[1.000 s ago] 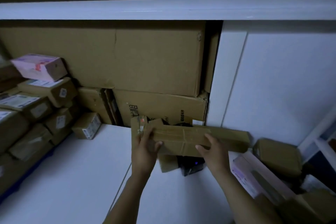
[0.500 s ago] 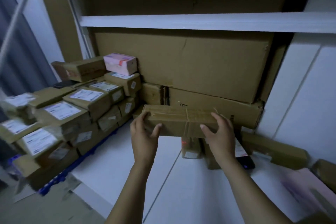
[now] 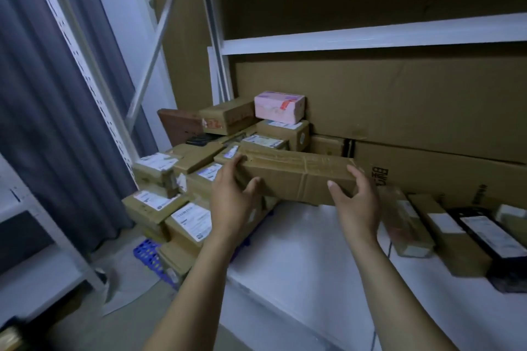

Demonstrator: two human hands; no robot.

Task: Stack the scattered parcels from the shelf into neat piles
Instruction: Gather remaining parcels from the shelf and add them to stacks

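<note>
Cardboard is pretty much all that's seen here, and the dim light isn't helping. A long brown parcel (image 3: 296,177), taped round its middle, is held level in the air over the left end of the white shelf board (image 3: 299,251), right in front of a pile of labelled parcels (image 3: 171,202). Its left end is gripped by the left hand (image 3: 231,202), thumb on the near face and fingers curled over the top edge. Its right end is gripped the same way by the right hand (image 3: 356,202), fingertips mostly lost behind the box. Whether the far left corner is touching the pile can't be told, since it's covered by the hand. The pile's lower boxes are partly hidden behind the left forearm, and a blue crate (image 3: 147,253) is only glimpsed under them. A pink box (image 3: 279,105) is perched on top at the back. Label text is too blurred to be read. More parcels (image 3: 453,234) are lined up on the board to the right, the last ones cut off by the frame edge, and big cartons (image 3: 399,100) are stood behind everything.
</note>
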